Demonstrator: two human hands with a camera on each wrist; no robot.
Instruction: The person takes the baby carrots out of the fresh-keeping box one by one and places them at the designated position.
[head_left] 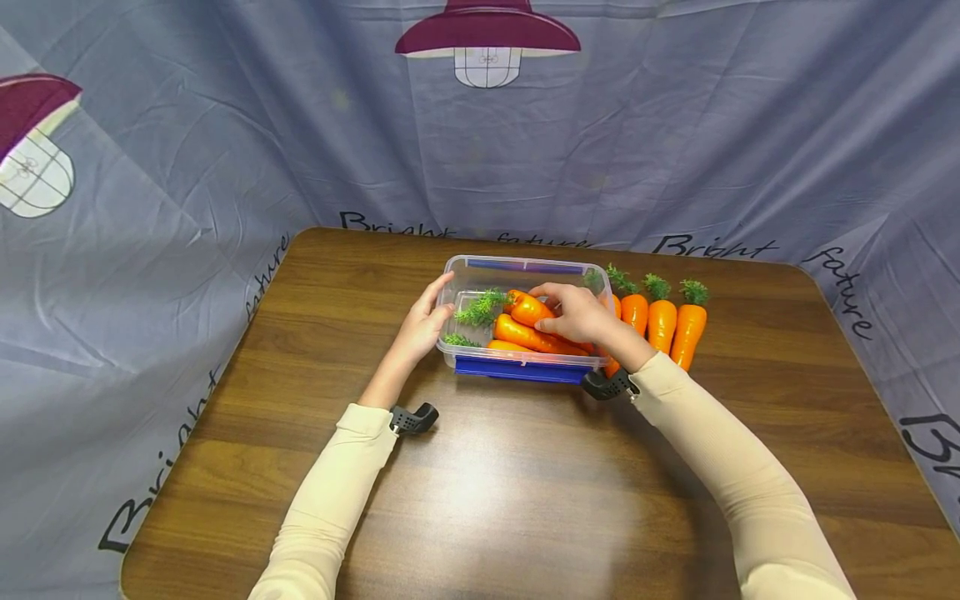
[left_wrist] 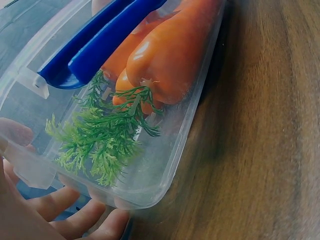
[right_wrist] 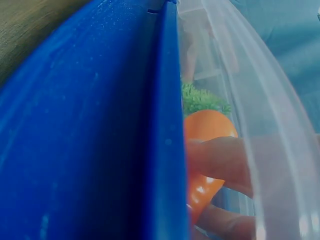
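A clear plastic box (head_left: 472, 296) with blue side latches holds several orange toy carrots with green tops. At its left end, my left hand (head_left: 422, 327) holds the wall, the thumb at the rim and the other fingers spread along the outside. My right hand (head_left: 573, 312) reaches in over the near right side and grips a carrot (head_left: 527, 308) between thumb and fingers. Another carrot (head_left: 525, 335) lies alongside it, nearer the front wall. In the right wrist view, the blue latch (right_wrist: 100, 130) covers much of the scene, and the gripped carrot (right_wrist: 210, 125) shows behind it.
To the right of the box, several more carrots (head_left: 662, 325) lie in a row on the wooden table (head_left: 480, 483), green tops pointing away from me. A grey printed curtain (head_left: 637, 150) hangs behind the table's far edge and at both sides.
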